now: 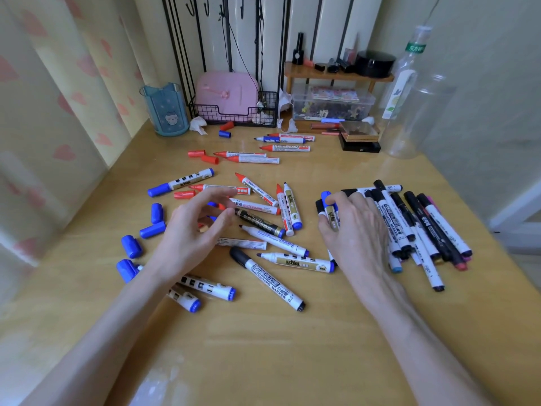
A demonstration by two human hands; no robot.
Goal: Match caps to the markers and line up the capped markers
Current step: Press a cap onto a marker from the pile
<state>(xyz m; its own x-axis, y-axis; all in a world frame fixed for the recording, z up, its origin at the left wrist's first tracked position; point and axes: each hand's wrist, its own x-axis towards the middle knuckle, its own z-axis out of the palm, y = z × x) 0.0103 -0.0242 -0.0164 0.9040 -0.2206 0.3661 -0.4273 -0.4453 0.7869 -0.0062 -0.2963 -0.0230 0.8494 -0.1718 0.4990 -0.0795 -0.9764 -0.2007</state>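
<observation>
Many whiteboard markers lie scattered on the wooden desk (263, 347). My right hand (354, 230) grips a blue-capped marker (329, 208) at the left edge of a pile of capped black markers (418, 227). My left hand (194, 227) hovers over the loose heap in the middle, fingers spread, its thumb and fingertips close to a black marker with gold print (259, 222), holding nothing. Loose blue caps (152, 230) lie to the left of it, and a loose red cap (184, 194) lies just beyond it. Uncapped red markers (257, 189) and blue markers (295, 262) lie between my hands.
At the back stand a blue pen holder (168, 111), a wire basket with a pink case (231, 112), a small wooden shelf (336, 74) over a clear box, and a clear bottle (407, 92). More markers (284, 143) and red caps (203, 156) lie near them.
</observation>
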